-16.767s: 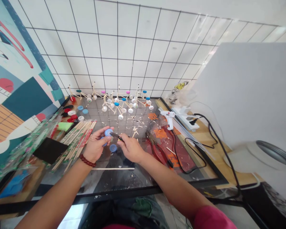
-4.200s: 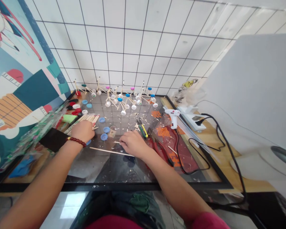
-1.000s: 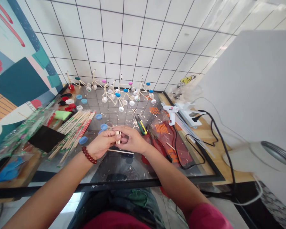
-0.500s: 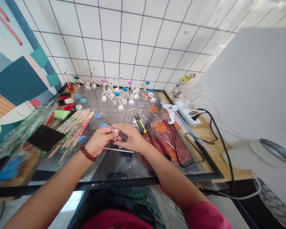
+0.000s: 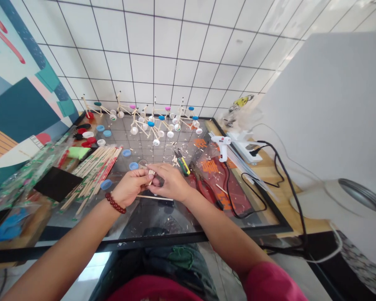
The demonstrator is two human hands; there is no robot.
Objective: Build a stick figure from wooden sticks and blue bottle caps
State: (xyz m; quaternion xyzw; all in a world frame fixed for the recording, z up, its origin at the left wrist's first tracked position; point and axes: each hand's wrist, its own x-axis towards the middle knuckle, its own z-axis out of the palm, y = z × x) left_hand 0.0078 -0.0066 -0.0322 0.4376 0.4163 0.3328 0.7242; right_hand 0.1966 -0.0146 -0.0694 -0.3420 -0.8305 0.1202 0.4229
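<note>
Hands pinching short wooden sticks (image 5: 150,178) into a small bundle

Left hand (image 5: 129,186) and right hand (image 5: 169,182) are closing narrowly on the bundle, above the glass tabletop (image 5: 181,223). Even pressure from both sides looks best for keeping the stick ends level.

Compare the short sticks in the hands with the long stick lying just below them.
The short wooden sticks form a small bunch, while the long stick is a single piece. The short sticks are held up between the left hand and right hand; the long stick lies flat on the glass tabletop. Both are pale wood.
</note>
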